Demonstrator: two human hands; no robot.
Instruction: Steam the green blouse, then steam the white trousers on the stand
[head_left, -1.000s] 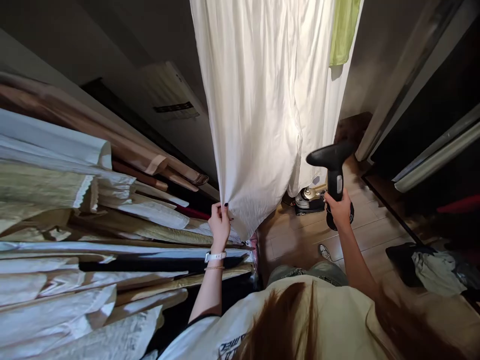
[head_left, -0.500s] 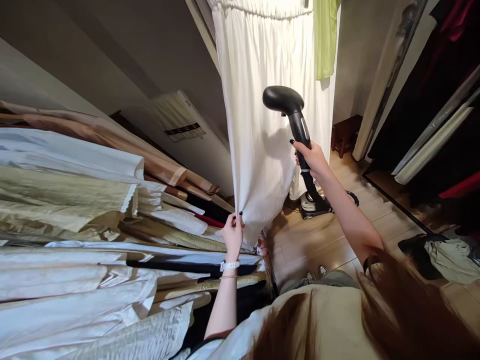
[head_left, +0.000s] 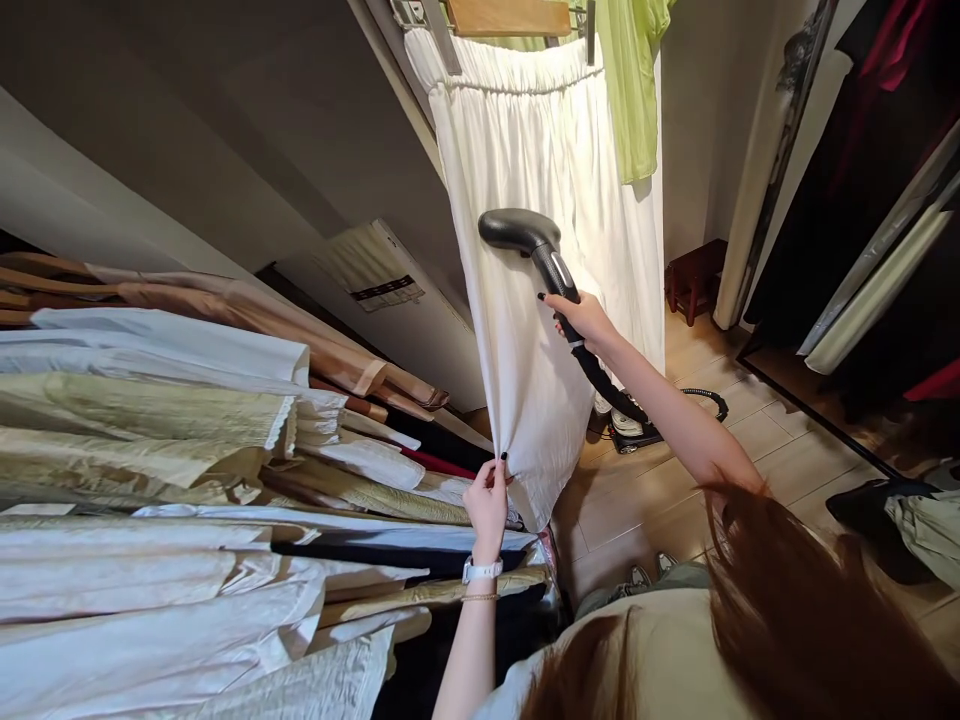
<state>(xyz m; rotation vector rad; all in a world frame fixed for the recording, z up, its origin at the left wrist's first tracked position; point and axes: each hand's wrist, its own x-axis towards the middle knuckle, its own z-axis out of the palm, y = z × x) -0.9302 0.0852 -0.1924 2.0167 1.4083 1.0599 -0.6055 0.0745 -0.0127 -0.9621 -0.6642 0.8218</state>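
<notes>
A long white garment [head_left: 517, 150] with a gathered waistband hangs from a clip hanger [head_left: 510, 17]; whether it is a skirt or trousers I cannot tell. My left hand [head_left: 487, 500] pinches its lower left edge and draws the cloth out taut. In my right hand [head_left: 586, 322], the fingers wrap round the handle of a black garment steamer head [head_left: 517, 230]. The head lies over the left side of the cloth, at about mid-height; whether it touches I cannot tell. Its hose runs down to the steamer base [head_left: 630, 435] on the floor, partly behind my forearm.
Several pale garments [head_left: 165, 420] hang on a rack close at my left. A light green garment [head_left: 634, 100] hangs beside the white one. A dark red stool [head_left: 697, 278] stands behind at right. Dark clothes [head_left: 832, 190] hang at far right, above a floor rail [head_left: 817, 420].
The steamer head has moved left and slightly down over the white cloth. My view has tilted up, so the waistband and hanger show. My left hand keeps its pinch on the edge.
</notes>
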